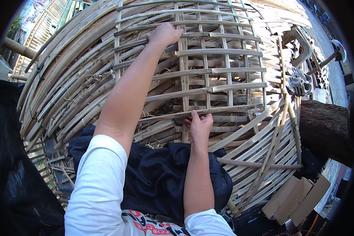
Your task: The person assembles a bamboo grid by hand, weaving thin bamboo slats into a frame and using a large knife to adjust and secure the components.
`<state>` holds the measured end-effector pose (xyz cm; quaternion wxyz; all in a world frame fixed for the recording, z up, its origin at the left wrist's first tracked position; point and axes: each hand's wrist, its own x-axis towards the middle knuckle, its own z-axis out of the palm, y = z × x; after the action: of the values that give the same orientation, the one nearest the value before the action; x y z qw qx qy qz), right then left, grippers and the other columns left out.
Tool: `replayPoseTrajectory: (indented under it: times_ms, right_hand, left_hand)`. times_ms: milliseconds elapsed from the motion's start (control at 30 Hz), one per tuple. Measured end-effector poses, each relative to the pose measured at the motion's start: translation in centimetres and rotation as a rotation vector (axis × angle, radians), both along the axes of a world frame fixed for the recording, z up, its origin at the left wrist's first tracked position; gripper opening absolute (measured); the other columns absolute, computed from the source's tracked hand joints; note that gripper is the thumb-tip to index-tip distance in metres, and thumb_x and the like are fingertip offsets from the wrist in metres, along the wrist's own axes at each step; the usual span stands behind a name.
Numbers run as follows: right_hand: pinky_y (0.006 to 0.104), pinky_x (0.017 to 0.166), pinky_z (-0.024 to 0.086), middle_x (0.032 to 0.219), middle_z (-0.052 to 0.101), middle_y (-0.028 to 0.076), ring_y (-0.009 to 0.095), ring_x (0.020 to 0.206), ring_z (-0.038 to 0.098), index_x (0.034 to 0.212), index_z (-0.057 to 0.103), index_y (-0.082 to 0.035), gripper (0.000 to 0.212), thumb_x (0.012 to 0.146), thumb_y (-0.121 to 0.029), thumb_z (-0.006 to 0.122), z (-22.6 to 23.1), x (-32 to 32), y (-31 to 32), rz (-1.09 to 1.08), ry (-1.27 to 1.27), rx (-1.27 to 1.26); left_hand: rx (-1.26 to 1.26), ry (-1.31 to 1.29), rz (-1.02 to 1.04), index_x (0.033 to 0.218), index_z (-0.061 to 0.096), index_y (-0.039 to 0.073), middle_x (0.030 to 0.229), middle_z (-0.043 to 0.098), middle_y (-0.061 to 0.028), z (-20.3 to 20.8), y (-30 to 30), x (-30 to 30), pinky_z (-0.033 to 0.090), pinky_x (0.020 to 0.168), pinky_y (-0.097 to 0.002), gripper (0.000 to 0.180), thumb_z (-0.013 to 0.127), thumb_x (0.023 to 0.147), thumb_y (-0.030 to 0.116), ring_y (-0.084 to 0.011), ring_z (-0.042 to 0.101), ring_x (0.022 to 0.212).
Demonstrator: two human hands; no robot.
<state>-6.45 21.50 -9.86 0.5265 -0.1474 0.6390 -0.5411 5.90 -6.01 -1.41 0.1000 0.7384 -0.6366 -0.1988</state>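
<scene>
A woven lattice of split bamboo strips lies in front of me, with upright and crosswise slats. My left hand reaches far out and grips a crosswise strip near the lattice's far left. My right hand is close to me, its fingers pinching a horizontal bamboo strip where it crosses an upright slat. Both forearms are bare, coming out of white sleeves.
Curved stacks of long bamboo strips surround the lattice on the left and right. Loose shavings lie among them. A thick log sits at the right, cardboard pieces at the lower right, dark cloth over my lap.
</scene>
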Motion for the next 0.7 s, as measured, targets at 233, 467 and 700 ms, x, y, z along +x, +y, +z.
replayPoseTrajectory:
  times_ms: [233, 467, 700]
  right_hand:
    - [0.0319, 0.062, 0.061, 0.099, 0.063, 0.020, 0.021, 0.080, 0.067, 0.111, 0.044, 0.005, 0.023, 0.093, 0.000, 0.058, 0.4, -0.3, 0.1, -0.011, -0.025, -0.011]
    - [0.0304, 0.060, 0.060, 0.095, 0.063, 0.015, 0.017, 0.073, 0.064, 0.107, 0.047, 0.003, 0.019, 0.094, -0.003, 0.059, 0.5, 0.3, 0.0, -0.015, 0.010, -0.008]
    - [0.0318, 0.064, 0.061, 0.098, 0.063, 0.015, 0.018, 0.079, 0.066, 0.108, 0.047, 0.002, 0.018, 0.094, -0.003, 0.058, 0.6, 0.1, 0.0, -0.046, -0.003, -0.020]
  left_hand:
    - [-0.047, -0.010, -0.046, 0.117, 0.070, 0.013, 0.126, 0.065, -0.0113, 0.4, 0.9, -1.1, 0.032, 0.107, -0.0570, 0.051, 0.056, 0.087, 0.053, -0.0297, 0.058, 0.121]
    - [-0.102, 0.002, -0.038, 0.113, 0.070, 0.011, 0.114, 0.070, -0.0120, -1.8, -0.6, -0.1, 0.043, 0.100, -0.0451, 0.050, 0.059, 0.087, 0.052, -0.0291, 0.063, 0.112]
    - [-0.087, 0.001, -0.090, 0.119, 0.067, 0.009, 0.129, 0.062, -0.0161, -2.1, 0.0, -0.2, 0.038, 0.106, -0.0507, 0.051, 0.052, 0.093, 0.049, -0.0327, 0.058, 0.120]
